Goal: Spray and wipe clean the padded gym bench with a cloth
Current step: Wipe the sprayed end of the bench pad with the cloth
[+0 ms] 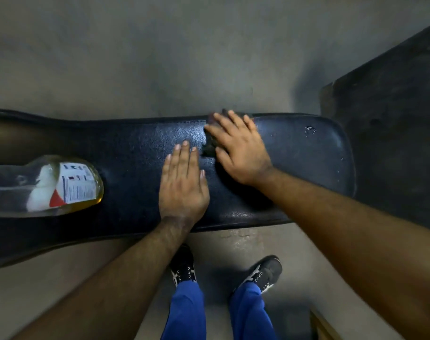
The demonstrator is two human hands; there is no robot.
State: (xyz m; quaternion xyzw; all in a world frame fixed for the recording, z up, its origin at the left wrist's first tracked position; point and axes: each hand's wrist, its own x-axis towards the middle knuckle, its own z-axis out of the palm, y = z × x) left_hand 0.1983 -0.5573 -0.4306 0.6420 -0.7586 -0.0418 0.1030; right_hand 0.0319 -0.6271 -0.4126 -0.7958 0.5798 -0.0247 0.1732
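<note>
the padded bench point(135, 148) stretches across the middle of the frame, its rounded end at the right stopping just short of a dark mat point(393, 119) on the floor. bare concrete floor point(160, 57) lies open along the far edge at the top. along the near edge, the person's black shoes point(183, 266) stand at lower centre. a spray bottle point(62, 185) of yellowish liquid lies on its side at the left of the pad. droplets point(310, 130) sit near the right end. the right hand point(236, 148) lies flat, fingers spread, pressing a dark cloth point(210, 146) against the pad by the far edge. the left hand point(183, 182) rests flat beside it, fingers straight and together, holding nothing.
</note>
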